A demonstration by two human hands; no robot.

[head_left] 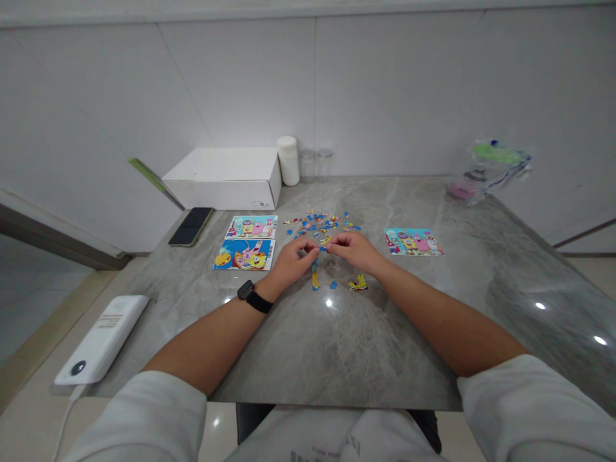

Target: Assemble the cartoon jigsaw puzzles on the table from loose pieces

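Note:
My left hand [297, 262] and my right hand [355, 251] meet over the middle of the table, fingers pinched close together. Between their fingertips is a small blue jigsaw puzzle piece [323, 249], which both seem to grip. A joined strip of yellow and blue pieces [315, 278] lies just below my left fingers. Nearer to me are a single blue piece [333, 284] and a joined yellow cluster [358, 282]. Beyond my hands spreads a loose pile of puzzle pieces [315, 222], partly hidden by the fingers.
Two cartoon picture cards [251, 227] lie left, another picture card [414, 242] right. Behind stand a white box [226, 179], a white bottle [289, 162] and two glasses [316, 165]. A phone [191, 226], a white power bank [102, 340] with cable and a plastic bag [488, 172] edge the table.

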